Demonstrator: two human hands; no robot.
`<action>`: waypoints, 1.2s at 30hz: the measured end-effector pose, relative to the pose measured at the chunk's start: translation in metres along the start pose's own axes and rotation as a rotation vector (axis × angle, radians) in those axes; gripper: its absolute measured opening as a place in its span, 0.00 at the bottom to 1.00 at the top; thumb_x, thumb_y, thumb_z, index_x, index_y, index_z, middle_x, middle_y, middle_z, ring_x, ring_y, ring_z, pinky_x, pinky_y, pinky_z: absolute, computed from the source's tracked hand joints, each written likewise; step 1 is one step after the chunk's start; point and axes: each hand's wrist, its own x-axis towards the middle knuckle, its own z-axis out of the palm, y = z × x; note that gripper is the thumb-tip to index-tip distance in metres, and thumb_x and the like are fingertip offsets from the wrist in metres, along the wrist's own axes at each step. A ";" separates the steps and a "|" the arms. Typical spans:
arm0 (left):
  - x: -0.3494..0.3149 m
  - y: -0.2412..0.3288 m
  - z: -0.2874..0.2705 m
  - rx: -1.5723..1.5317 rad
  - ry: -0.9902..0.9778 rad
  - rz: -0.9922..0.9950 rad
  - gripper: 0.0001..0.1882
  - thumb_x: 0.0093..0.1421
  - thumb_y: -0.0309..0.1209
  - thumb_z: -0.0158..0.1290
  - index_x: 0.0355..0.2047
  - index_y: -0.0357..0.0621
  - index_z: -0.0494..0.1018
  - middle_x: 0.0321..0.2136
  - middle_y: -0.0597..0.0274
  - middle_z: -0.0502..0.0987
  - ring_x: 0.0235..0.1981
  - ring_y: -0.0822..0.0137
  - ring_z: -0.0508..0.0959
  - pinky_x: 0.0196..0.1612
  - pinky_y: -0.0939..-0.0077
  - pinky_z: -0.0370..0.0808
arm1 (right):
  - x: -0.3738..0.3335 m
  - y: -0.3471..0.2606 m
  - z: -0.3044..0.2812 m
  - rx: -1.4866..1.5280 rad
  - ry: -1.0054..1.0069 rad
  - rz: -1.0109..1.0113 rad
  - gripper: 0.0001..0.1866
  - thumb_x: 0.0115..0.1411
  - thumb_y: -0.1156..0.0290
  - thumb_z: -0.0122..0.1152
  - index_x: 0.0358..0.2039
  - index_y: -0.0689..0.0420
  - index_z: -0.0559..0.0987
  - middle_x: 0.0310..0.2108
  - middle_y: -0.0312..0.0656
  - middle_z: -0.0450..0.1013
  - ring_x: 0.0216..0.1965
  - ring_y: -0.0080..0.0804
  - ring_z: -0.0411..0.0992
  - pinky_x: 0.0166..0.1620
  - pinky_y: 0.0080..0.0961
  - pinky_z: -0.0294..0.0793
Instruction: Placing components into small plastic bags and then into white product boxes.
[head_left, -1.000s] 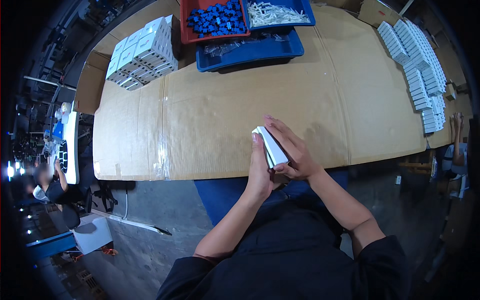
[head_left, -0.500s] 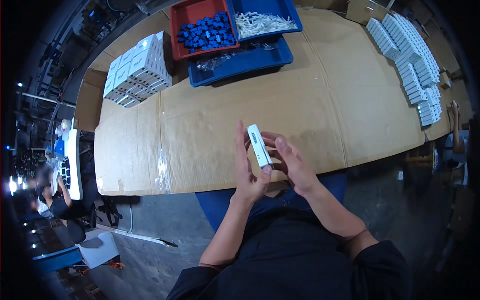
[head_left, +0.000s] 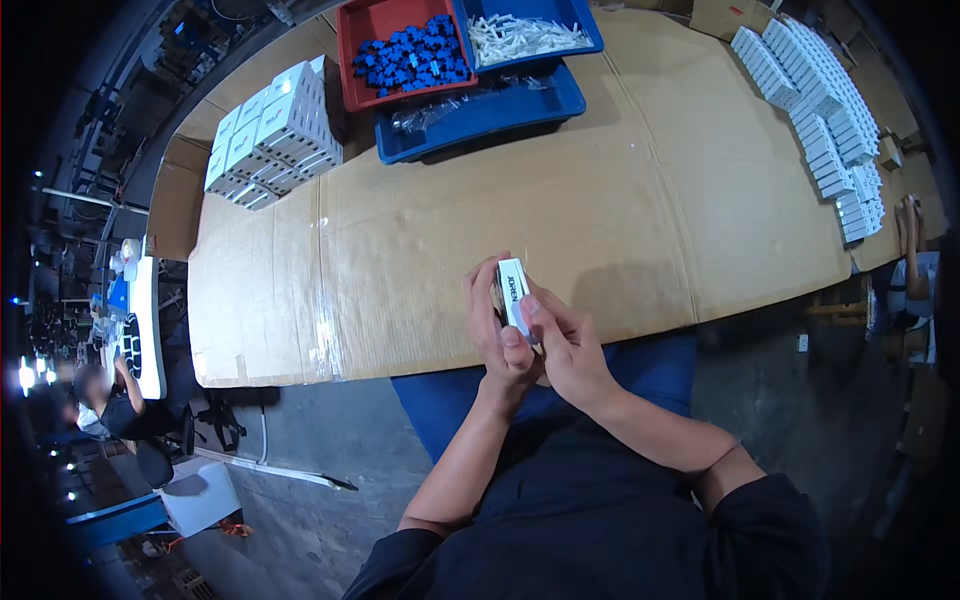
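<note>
A small white box (head_left: 512,281) with dark lettering is held upright between both hands, just above the table's near edge. My left hand (head_left: 487,318) is wrapped round its left side, thumb near the bottom end. From the right, my right hand (head_left: 571,352) closes on it, with the thumb pressed against the lettered face. The fingers hide the lower part and the back of the box.
On the cardboard-covered table (head_left: 470,220), white boxes (head_left: 275,130) are stacked at the far left. Small white boxes (head_left: 825,120) stand in rows at the right. A red tray (head_left: 357,60) holds blue pieces, a blue tray (head_left: 590,40) white sticks, and a lower blue tray (head_left: 480,135) clear plastic.
Both hands have closed round the white box, where the fingers were spread before. The box has turned a little more upright, and my right thumb has come onto its face.
</note>
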 end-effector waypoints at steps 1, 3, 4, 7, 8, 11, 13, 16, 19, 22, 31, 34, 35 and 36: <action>0.000 -0.003 0.001 -0.014 0.006 0.003 0.48 0.69 0.65 0.32 0.58 0.23 0.68 0.52 0.35 0.74 0.54 0.42 0.75 0.56 0.52 0.73 | 0.002 0.000 -0.002 -0.044 0.003 0.026 0.23 0.77 0.64 0.51 0.67 0.59 0.72 0.53 0.41 0.76 0.50 0.21 0.72 0.55 0.22 0.72; -0.001 -0.007 0.005 -0.022 0.002 -0.016 0.47 0.69 0.64 0.29 0.56 0.23 0.69 0.52 0.36 0.75 0.53 0.43 0.76 0.56 0.53 0.74 | 0.002 0.003 -0.005 -0.065 -0.003 0.040 0.22 0.78 0.64 0.50 0.67 0.60 0.73 0.55 0.43 0.75 0.52 0.23 0.72 0.55 0.22 0.71; -0.002 -0.010 0.006 -0.055 0.015 -0.030 0.48 0.69 0.64 0.29 0.56 0.23 0.69 0.52 0.36 0.75 0.53 0.43 0.76 0.56 0.54 0.74 | 0.002 0.003 -0.004 -0.057 0.015 0.022 0.22 0.78 0.64 0.50 0.66 0.60 0.73 0.56 0.43 0.74 0.52 0.23 0.72 0.55 0.22 0.71; -0.006 -0.014 0.009 -0.120 0.035 -0.067 0.48 0.68 0.65 0.28 0.56 0.24 0.70 0.52 0.37 0.75 0.54 0.45 0.76 0.55 0.55 0.74 | 0.003 0.005 0.001 -0.070 0.060 -0.041 0.22 0.78 0.63 0.50 0.64 0.62 0.75 0.52 0.40 0.76 0.49 0.21 0.72 0.54 0.22 0.72; -0.007 -0.015 0.010 -0.152 0.042 -0.092 0.49 0.67 0.66 0.28 0.56 0.25 0.70 0.53 0.38 0.74 0.54 0.46 0.76 0.55 0.56 0.74 | 0.003 0.005 0.001 -0.091 0.087 -0.087 0.22 0.78 0.62 0.50 0.62 0.63 0.76 0.47 0.36 0.78 0.46 0.19 0.72 0.52 0.22 0.73; -0.012 -0.020 0.010 -0.274 0.043 -0.161 0.51 0.66 0.69 0.28 0.55 0.25 0.71 0.54 0.41 0.73 0.53 0.49 0.75 0.56 0.57 0.73 | 0.002 0.003 0.000 -0.102 0.085 -0.040 0.22 0.78 0.62 0.50 0.62 0.64 0.77 0.49 0.38 0.78 0.47 0.20 0.73 0.54 0.23 0.73; -0.014 -0.021 0.009 -0.296 0.024 -0.189 0.52 0.65 0.71 0.29 0.57 0.26 0.70 0.55 0.42 0.72 0.53 0.50 0.75 0.57 0.57 0.72 | 0.002 0.003 -0.003 -0.095 0.060 -0.013 0.23 0.77 0.61 0.51 0.63 0.63 0.76 0.52 0.42 0.76 0.51 0.24 0.73 0.56 0.24 0.72; -0.012 -0.017 0.011 -0.280 0.009 -0.201 0.55 0.64 0.74 0.33 0.61 0.27 0.66 0.58 0.43 0.70 0.53 0.52 0.74 0.58 0.58 0.71 | 0.008 -0.001 -0.008 -0.120 0.020 0.063 0.25 0.77 0.57 0.52 0.65 0.62 0.75 0.55 0.47 0.73 0.55 0.30 0.73 0.58 0.26 0.71; -0.010 -0.015 0.011 -0.200 -0.043 -0.149 0.56 0.64 0.75 0.39 0.67 0.29 0.59 0.61 0.43 0.68 0.57 0.52 0.72 0.62 0.59 0.69 | 0.019 -0.006 -0.023 -0.131 -0.055 0.097 0.28 0.76 0.54 0.52 0.67 0.61 0.72 0.58 0.49 0.70 0.58 0.32 0.71 0.59 0.28 0.71; -0.023 -0.022 0.007 -0.311 -0.128 -0.327 0.55 0.66 0.73 0.42 0.72 0.34 0.52 0.65 0.48 0.65 0.64 0.55 0.68 0.67 0.58 0.65 | 0.020 -0.010 -0.039 -0.181 -0.156 0.100 0.33 0.75 0.51 0.54 0.71 0.59 0.67 0.63 0.50 0.64 0.61 0.34 0.68 0.60 0.29 0.70; 0.001 0.029 0.003 -0.823 -0.356 -1.057 0.46 0.71 0.70 0.29 0.71 0.45 0.58 0.64 0.51 0.70 0.64 0.55 0.74 0.64 0.58 0.74 | 0.028 -0.015 -0.081 -1.048 -0.278 -0.709 0.47 0.56 0.45 0.73 0.71 0.52 0.68 0.73 0.53 0.55 0.72 0.55 0.58 0.72 0.56 0.58; 0.000 0.043 0.006 -0.906 -0.330 -1.161 0.44 0.70 0.71 0.29 0.69 0.50 0.61 0.60 0.53 0.73 0.60 0.55 0.77 0.57 0.58 0.80 | 0.032 -0.022 -0.082 -1.029 -0.312 -0.794 0.47 0.53 0.43 0.73 0.68 0.56 0.72 0.68 0.53 0.64 0.69 0.54 0.64 0.71 0.56 0.60; -0.002 0.042 0.006 -0.904 -0.326 -1.158 0.44 0.70 0.71 0.29 0.69 0.50 0.61 0.60 0.53 0.73 0.60 0.55 0.77 0.57 0.58 0.80 | 0.034 -0.022 -0.082 -1.016 -0.346 -0.829 0.47 0.53 0.42 0.73 0.67 0.57 0.72 0.66 0.53 0.66 0.67 0.53 0.66 0.70 0.54 0.62; -0.004 0.039 0.006 -0.928 -0.348 -1.143 0.45 0.70 0.72 0.29 0.69 0.50 0.61 0.59 0.53 0.73 0.59 0.56 0.78 0.56 0.59 0.81 | 0.035 -0.021 -0.082 -1.013 -0.351 -0.833 0.47 0.53 0.42 0.73 0.67 0.57 0.72 0.66 0.53 0.66 0.67 0.53 0.66 0.70 0.54 0.62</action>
